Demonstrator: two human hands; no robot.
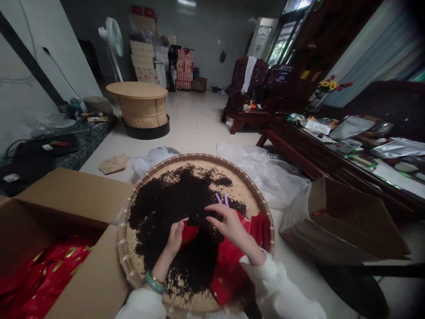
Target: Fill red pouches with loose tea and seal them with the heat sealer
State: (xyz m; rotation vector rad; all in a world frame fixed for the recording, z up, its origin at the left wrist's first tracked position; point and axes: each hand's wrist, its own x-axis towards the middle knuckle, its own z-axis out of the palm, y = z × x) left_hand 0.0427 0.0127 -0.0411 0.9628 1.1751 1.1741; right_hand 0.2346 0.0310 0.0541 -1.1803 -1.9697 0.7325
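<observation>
Left hand: left hand (174,240) grips a red foil packet (190,233) narrowly, between thumb and fingers; it sits over the middle of the tray; jade bangle (155,282) on the wrist.
Right hand: right hand (229,226) hovers just beside the packet, fingers spread and partly curled; grip cannot be told (nothing clearly held); two purple sticks (221,198) show just past the fingers, kind unclear.
Task thing: loose dark tea leaves (172,199) lie heaped across a round woven bamboo tray (195,157), under both hands.
Tray: more red foil packets (228,270) lie on its near right side, on and beside the leaves.
Near left: open cardboard box (76,195) full of red packets (43,274), just beside the tray.
Near right: brown cardboard box (338,221); clear plastic bag (262,173) behind it.
Far right: dark wooden table (299,141) with foil bags and papers.
Sleeves: white (275,288), both arms.
</observation>
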